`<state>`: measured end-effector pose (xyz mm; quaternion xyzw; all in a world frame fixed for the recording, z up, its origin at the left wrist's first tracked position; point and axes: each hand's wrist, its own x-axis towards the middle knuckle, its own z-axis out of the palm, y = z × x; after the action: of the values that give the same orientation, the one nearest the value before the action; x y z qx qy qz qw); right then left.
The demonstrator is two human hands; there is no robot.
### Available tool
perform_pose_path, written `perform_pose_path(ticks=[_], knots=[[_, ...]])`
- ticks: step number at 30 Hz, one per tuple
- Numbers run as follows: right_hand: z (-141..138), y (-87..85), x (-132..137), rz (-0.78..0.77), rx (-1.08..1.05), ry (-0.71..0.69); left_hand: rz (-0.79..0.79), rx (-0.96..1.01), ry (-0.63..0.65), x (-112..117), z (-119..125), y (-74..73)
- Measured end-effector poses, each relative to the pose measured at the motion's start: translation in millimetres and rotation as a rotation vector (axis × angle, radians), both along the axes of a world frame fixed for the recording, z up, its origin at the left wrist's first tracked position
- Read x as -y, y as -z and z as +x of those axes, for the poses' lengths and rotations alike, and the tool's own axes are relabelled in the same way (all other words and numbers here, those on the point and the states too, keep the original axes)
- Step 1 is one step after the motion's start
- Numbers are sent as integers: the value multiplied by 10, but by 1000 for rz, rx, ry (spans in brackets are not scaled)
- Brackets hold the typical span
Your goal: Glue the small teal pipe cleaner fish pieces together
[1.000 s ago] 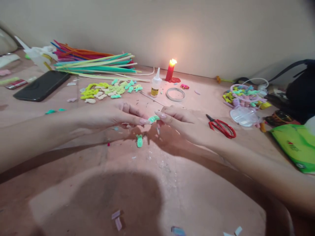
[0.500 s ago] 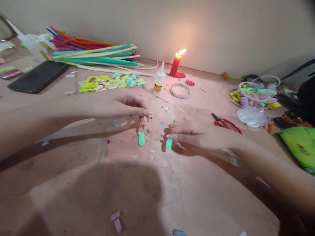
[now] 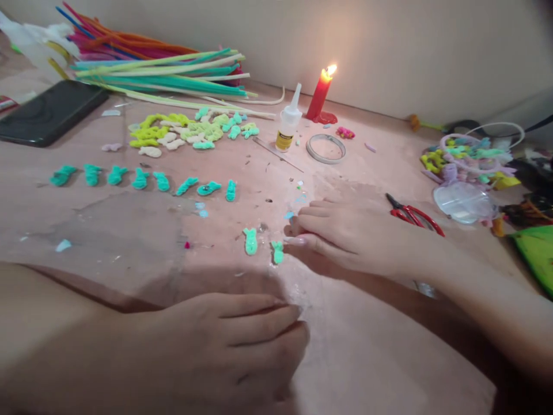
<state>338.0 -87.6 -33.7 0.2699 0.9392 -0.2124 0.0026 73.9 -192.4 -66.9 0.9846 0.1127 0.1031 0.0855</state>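
Two small mint-green bunny-shaped pipe-cleaner pieces lie on the table: a left piece (image 3: pixel 250 241) and a right piece (image 3: pixel 277 252). My right hand (image 3: pixel 345 233) rests on the table with its fingers curled, thumb tip right beside the right piece. Whether anything is under those fingers is hidden. Nearest to me, my left hand (image 3: pixel 242 340) has its fingers curled together, back of the hand upward; its fingertips and anything in them cannot be made out. Several similar teal pieces (image 3: pixel 140 178) lie in a row beyond my left hand.
A lit red candle (image 3: pixel 319 97), a glue bottle (image 3: pixel 288 124) and a ring (image 3: pixel 326 148) stand or lie at the back. Pipe cleaners (image 3: pixel 173 80), a phone (image 3: pixel 52 112) and a pile of coloured pieces (image 3: pixel 181 134) are left. Red-handled pliers (image 3: pixel 415 214) lie right.
My left hand has come back toward me from above the left piece, uncovering the teal row. The right piece has moved closer to the left one, and my right hand's thumb no longer covers it.
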Motion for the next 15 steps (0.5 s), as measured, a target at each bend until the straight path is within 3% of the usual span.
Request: perform_pose_path(ticks=[3,6,9,12,15], knots=[[54,-114,20,148,-50,27,161,88,51,-81,75,11],[55,-150,22,222,-204,-12,132,81,42,-114,83,12],[23,-83,37,164,-241,-114,75,61,53,-99,52,25],[-24,41,99,138,-214,-83,87,12,78,-98,16,33],[-90,150,180,270,-216,-53,138,-51,112,-108,-15,25]])
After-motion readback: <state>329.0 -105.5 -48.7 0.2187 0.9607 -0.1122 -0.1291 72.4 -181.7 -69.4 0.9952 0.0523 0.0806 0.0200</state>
